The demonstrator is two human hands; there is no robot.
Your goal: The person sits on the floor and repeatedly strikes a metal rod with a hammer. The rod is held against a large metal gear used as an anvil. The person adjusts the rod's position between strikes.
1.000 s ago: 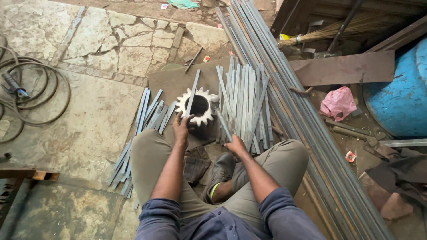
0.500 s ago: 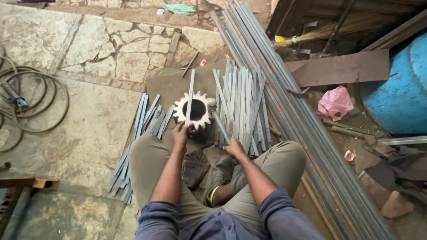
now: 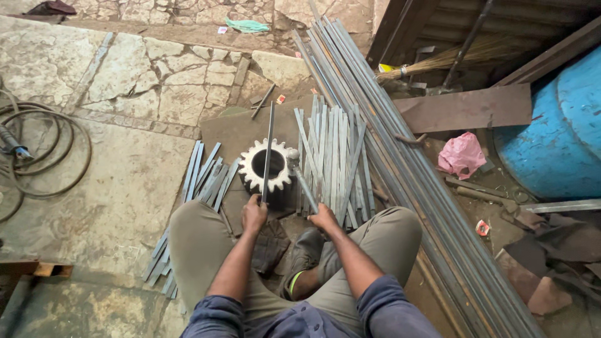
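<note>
I sit on the ground with a toothed steel gear (image 3: 253, 166) standing between my knees. My left hand (image 3: 253, 213) grips the near end of a long flat metal strip (image 3: 269, 134) that lies across the gear's top and points away from me. My right hand (image 3: 325, 218) is closed on the handle of a hammer (image 3: 303, 181). The hammer's head is just right of the gear's rim.
Cut flat strips lie in a pile to the right of the gear (image 3: 338, 150) and another to its left (image 3: 203, 178). Long steel bars (image 3: 388, 144) run diagonally on the right. Beyond them are a blue drum (image 3: 557, 138), a pink bag (image 3: 462, 155) and a rusty plate (image 3: 469, 106). A coiled hose (image 3: 37, 150) lies far left.
The strip now lies fully across the gear, its near end in my left hand. My right hand has come up from the strip pile with the hammer beside the gear.
</note>
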